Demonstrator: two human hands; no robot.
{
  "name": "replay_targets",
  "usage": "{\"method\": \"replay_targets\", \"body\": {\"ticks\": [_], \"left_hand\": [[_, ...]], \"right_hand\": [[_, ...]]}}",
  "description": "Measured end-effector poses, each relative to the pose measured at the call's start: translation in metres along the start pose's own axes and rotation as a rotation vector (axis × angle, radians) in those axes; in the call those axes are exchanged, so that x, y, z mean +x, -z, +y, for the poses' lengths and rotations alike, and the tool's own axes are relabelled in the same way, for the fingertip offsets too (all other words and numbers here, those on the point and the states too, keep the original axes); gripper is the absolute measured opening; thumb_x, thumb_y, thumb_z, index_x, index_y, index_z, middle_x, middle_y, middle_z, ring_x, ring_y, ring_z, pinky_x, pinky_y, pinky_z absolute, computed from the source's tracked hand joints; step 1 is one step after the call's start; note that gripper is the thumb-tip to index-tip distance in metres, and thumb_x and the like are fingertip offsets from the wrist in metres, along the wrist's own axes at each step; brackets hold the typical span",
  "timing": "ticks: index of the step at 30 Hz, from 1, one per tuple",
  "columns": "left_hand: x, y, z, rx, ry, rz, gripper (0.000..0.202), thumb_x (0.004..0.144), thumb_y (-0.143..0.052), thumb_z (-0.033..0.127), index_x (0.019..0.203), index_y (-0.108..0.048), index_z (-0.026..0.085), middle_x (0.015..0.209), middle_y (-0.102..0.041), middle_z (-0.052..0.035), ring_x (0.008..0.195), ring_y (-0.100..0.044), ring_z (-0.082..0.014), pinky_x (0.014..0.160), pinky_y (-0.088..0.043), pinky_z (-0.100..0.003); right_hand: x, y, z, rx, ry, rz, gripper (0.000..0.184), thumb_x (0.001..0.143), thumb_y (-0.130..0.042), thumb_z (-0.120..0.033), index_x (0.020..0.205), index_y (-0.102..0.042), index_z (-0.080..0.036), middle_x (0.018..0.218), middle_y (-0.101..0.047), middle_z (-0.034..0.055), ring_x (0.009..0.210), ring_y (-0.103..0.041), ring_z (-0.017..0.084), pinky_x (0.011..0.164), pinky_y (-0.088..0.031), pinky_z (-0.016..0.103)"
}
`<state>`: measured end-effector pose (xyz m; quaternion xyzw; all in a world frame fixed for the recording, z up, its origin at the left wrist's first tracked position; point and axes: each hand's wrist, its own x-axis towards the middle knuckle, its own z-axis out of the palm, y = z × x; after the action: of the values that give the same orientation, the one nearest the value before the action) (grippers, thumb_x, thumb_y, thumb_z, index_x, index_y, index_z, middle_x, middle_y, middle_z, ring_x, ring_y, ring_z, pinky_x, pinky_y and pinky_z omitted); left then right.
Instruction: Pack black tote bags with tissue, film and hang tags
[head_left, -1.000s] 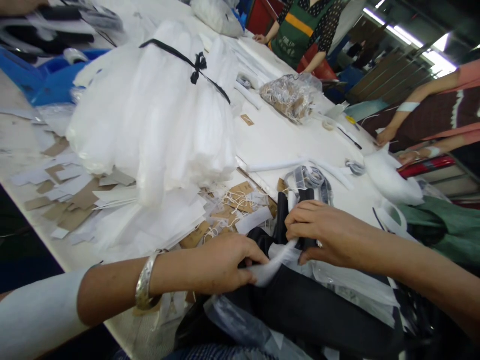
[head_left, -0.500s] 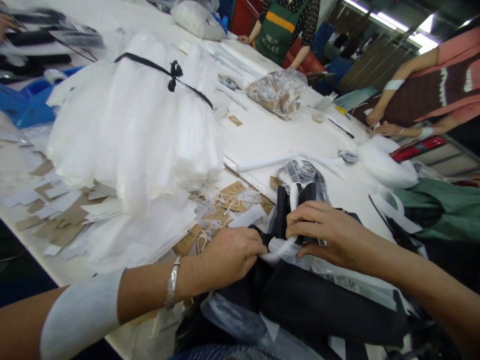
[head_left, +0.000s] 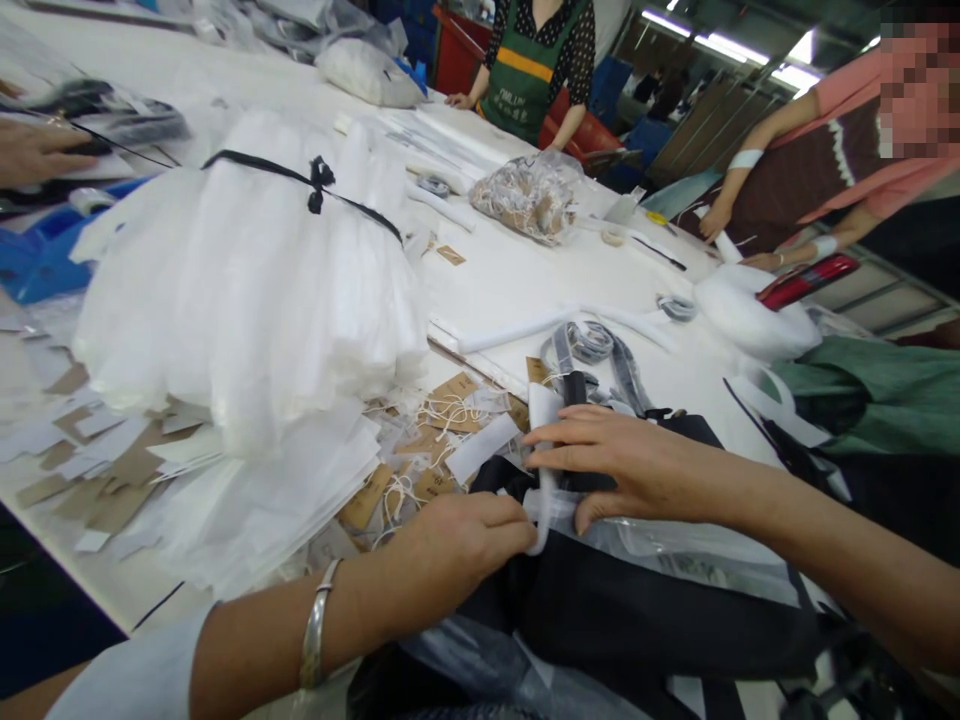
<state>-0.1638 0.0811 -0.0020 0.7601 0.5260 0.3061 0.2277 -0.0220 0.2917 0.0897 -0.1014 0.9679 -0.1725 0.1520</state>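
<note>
My left hand (head_left: 469, 550) pinches the lower end of a soft white wrapping strip (head_left: 545, 500), thin and sheet-like. The strip's upper end stands up beside a black strap (head_left: 574, 388). My right hand (head_left: 622, 460) reaches over the strip from the right, fingers stretched out and thumb apart, the fingertips at or against the strip. Under both hands lies a black fabric item, perhaps a bag (head_left: 667, 600), with clear plastic film (head_left: 690, 550) along its upper side. Part of the strap is hidden behind my right fingers.
A big bundle of white bags (head_left: 247, 270) tied with black cord lies left. Brown tags with white strings (head_left: 450, 395) and loose papers are scattered below it. A coiled grey strap (head_left: 592, 345) lies ahead. Co-workers (head_left: 525, 80) stand across the white table (head_left: 510, 285); another person's hand (head_left: 41, 150) shows left.
My right fingers have opened out and moved left over the strip. The strip's upper end now stands higher. My left hand keeps its pinch. Another person's hand at left shows further in.
</note>
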Motion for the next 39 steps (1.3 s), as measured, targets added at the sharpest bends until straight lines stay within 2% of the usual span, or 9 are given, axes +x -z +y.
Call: {"method": "replay_targets", "body": {"ticks": [3, 6, 11, 16, 22, 26, 30, 36, 39], "left_hand": [[0.0, 0.01, -0.003, 0.066, -0.129, -0.089, 0.027, 0.095, -0.044, 0.012, 0.116, -0.058, 0.02, 0.107, -0.067, -0.0057, 0.094, -0.064, -0.0148, 0.081, -0.049, -0.024], [0.0, 0.01, 0.004, 0.007, 0.027, -0.045, 0.025, 0.096, -0.044, 0.015, 0.112, -0.061, 0.022, 0.104, -0.068, -0.0031, 0.089, -0.065, -0.0138, 0.077, -0.05, -0.023], [0.001, 0.0, 0.021, -0.198, 0.272, 0.063, 0.015, 0.093, -0.054, 0.027, 0.104, -0.063, 0.023, 0.102, -0.066, -0.002, 0.095, -0.062, -0.0153, 0.085, -0.049, -0.026], [0.008, -0.015, 0.017, -0.211, 0.345, 0.19, 0.015, 0.088, -0.058, 0.015, 0.099, -0.062, 0.023, 0.1, -0.063, -0.0014, 0.089, -0.062, -0.014, 0.078, -0.048, -0.024], [0.014, -0.015, 0.016, -0.273, 0.351, 0.228, 0.024, 0.082, -0.062, 0.011, 0.101, -0.06, 0.025, 0.105, -0.06, -0.0007, 0.089, -0.061, -0.0124, 0.08, -0.049, -0.022], [0.016, -0.015, 0.015, -0.174, 0.31, 0.144, 0.014, 0.087, -0.056, 0.011, 0.094, -0.058, 0.023, 0.104, -0.061, -0.0002, 0.091, -0.061, -0.013, 0.081, -0.048, -0.022], [0.011, -0.014, 0.01, -0.068, 0.155, -0.017, 0.026, 0.09, -0.042, 0.004, 0.099, -0.057, 0.024, 0.109, -0.062, -0.0003, 0.094, -0.061, -0.0126, 0.083, -0.049, -0.02], [0.011, 0.001, 0.005, 0.006, -0.041, -0.231, 0.027, 0.089, -0.045, 0.004, 0.104, -0.058, 0.023, 0.109, -0.063, -0.002, 0.094, -0.061, -0.0134, 0.083, -0.049, -0.021], [0.016, 0.008, 0.001, -0.129, 0.05, -0.164, 0.012, 0.092, -0.053, 0.015, 0.097, -0.061, 0.022, 0.106, -0.064, -0.0013, 0.092, -0.061, -0.0124, 0.082, -0.049, -0.02]], "right_hand": [[-0.002, 0.0, 0.0, -0.008, 0.003, -0.016, 0.059, 0.086, -0.065, -0.05, 0.14, -0.05, -0.03, 0.143, -0.052, 0.0072, 0.131, -0.047, 0.026, 0.119, -0.015, 0.049], [-0.005, -0.001, 0.002, -0.01, -0.01, 0.009, 0.055, 0.087, -0.064, -0.051, 0.137, -0.053, -0.029, 0.141, -0.053, 0.0075, 0.13, -0.048, 0.025, 0.119, -0.012, 0.05], [0.004, -0.003, 0.017, -0.018, -0.059, 0.165, 0.035, 0.099, -0.047, -0.037, 0.129, -0.061, -0.025, 0.135, -0.059, 0.0069, 0.124, -0.054, 0.021, 0.109, -0.035, 0.041], [0.021, -0.013, 0.045, -0.217, -0.151, 0.432, 0.03, 0.098, -0.049, -0.036, 0.117, -0.066, -0.02, 0.12, -0.066, 0.0088, 0.114, -0.058, 0.025, 0.108, -0.033, 0.049], [0.028, -0.03, 0.068, -0.145, -0.287, 0.706, 0.034, 0.099, -0.043, -0.041, 0.106, -0.066, -0.016, 0.103, -0.069, 0.0108, 0.098, -0.061, 0.024, 0.094, -0.044, 0.04], [0.036, -0.037, 0.078, -0.035, -0.301, 0.73, 0.038, 0.1, -0.036, -0.042, 0.097, -0.067, -0.019, 0.097, -0.073, 0.0064, 0.091, -0.065, 0.021, 0.085, -0.045, 0.034], [0.045, -0.036, 0.079, -0.031, -0.448, 0.829, 0.042, 0.099, -0.037, -0.043, 0.082, -0.068, -0.02, 0.077, -0.072, 0.0035, 0.074, -0.067, 0.018, 0.067, -0.042, 0.027], [0.058, -0.041, 0.078, -0.084, -0.542, 0.81, 0.048, 0.1, -0.037, -0.047, 0.073, -0.066, -0.019, 0.069, -0.07, 0.0026, 0.068, -0.066, 0.017, 0.066, -0.04, 0.026], [0.062, -0.041, 0.077, -0.076, -0.541, 0.722, 0.048, 0.101, -0.036, -0.046, 0.079, -0.068, -0.019, 0.073, -0.071, 0.0032, 0.073, -0.068, 0.019, 0.069, -0.044, 0.028]]}}
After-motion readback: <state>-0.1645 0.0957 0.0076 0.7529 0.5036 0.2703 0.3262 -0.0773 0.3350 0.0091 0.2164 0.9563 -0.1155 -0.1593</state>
